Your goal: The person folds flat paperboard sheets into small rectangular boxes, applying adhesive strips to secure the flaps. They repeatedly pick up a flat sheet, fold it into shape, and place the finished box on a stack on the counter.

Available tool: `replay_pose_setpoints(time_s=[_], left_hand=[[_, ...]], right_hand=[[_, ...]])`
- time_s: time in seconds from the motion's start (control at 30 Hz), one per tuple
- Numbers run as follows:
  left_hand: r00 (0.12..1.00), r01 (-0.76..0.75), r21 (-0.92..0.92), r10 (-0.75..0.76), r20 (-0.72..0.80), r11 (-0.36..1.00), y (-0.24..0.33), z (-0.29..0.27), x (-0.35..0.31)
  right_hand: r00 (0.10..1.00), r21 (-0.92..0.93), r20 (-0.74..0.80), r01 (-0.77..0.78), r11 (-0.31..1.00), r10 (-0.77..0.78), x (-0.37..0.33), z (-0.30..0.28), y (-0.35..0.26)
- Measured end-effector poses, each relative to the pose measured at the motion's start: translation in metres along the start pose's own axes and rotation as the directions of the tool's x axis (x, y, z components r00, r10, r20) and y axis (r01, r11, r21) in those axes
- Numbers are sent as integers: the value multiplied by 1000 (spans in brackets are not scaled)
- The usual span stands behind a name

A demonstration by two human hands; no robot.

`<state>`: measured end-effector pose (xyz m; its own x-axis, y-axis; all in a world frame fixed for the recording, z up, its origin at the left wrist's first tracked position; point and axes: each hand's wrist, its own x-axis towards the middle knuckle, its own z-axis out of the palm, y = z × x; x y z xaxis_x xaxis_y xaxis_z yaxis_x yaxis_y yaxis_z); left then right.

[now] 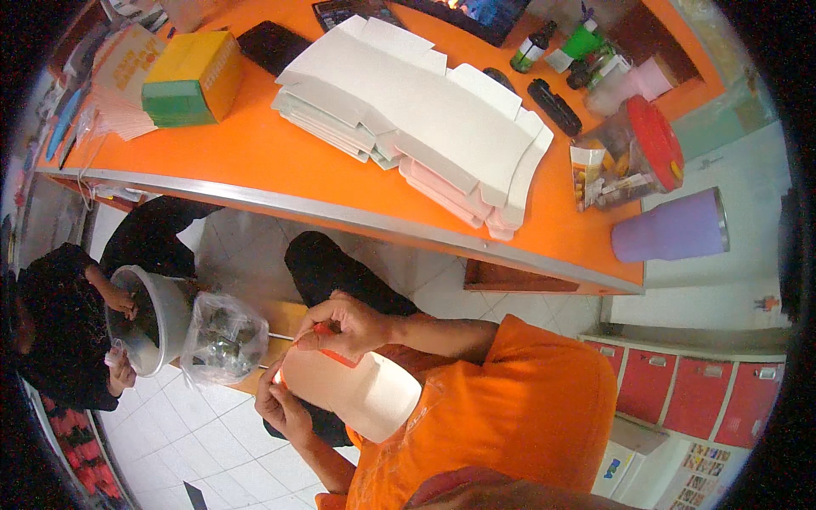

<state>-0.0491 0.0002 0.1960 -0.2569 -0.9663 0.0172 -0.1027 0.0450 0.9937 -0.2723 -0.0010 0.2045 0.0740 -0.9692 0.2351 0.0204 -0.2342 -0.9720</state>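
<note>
Below the orange table's front edge, I hold a pale cream card piece (340, 391) with a curved panel and a red-orange part along its upper side. My right hand (348, 327) is closed around the red-orange part. Lower and further left, my left hand (285, 408) has its fingers closed at the card's left corner, beside a small bright glowing spot. What makes the glow I cannot make out. On the table (212, 157) lies a stack of flat white box blanks (416, 102), with pale green and pink layers under it.
At the left, a person in black (64, 314) reaches into a white bucket (166, 314). A clear plastic bag (223, 340) of dark items stands beside it. On the table are a yellow-green box (191, 81), a red-lidded jar (629, 161) and a purple tumbler (671, 225).
</note>
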Motion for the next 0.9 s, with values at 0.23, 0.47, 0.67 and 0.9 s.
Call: replay_pose_setpoints(time_s=[0.23, 0.47, 0.67, 0.9], left_hand=[[930, -124, 274, 208, -303, 954, 14, 30, 6], [842, -134, 386, 310, -441, 913, 9, 41, 9], [854, -108, 206, 197, -482, 973, 16, 35, 12], [973, 24, 113, 3, -229, 993, 20, 39, -7]], right_hand=[[990, -124, -104, 83, 989, -96, 1, 12, -6], [993, -239, -96, 51, 970, -75, 8, 18, -8], [999, 54, -13, 30, 998, -30, 3, 9, -9], [990, -144, -12, -141, 979, 141, -18, -3, 7]])
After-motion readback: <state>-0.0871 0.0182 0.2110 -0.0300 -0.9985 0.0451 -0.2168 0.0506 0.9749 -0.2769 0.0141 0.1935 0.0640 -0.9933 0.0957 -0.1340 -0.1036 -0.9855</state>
